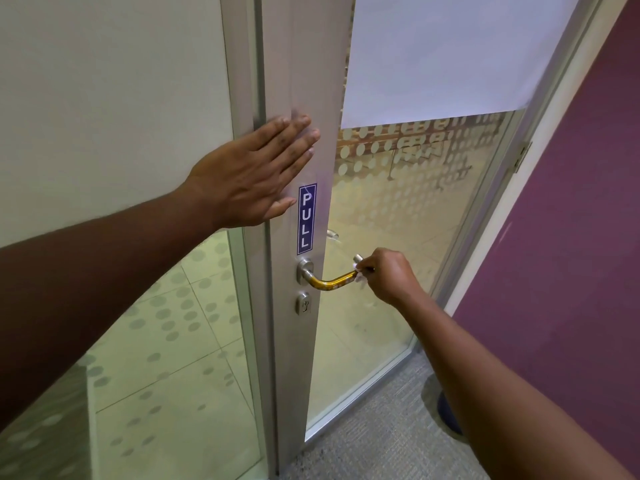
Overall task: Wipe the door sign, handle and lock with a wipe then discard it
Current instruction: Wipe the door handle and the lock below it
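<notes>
A small white wipe (360, 273) sits bunched at the free end of the curved metal lever handle (329, 280), pinched in the right hand (389, 275). Above are the blue vertical PULL sign (307, 219) and the left hand (252, 174), flat with fingers spread on the grey aluminium door frame (304, 64); below, the silver keyhole lock (303, 303).

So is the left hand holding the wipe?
No, the left hand lies flat and empty on the door frame; the right hand works the handle.

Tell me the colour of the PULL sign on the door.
Dark blue with white letters, the narrow upright PULL sign on the grey door stile; head view.
</notes>
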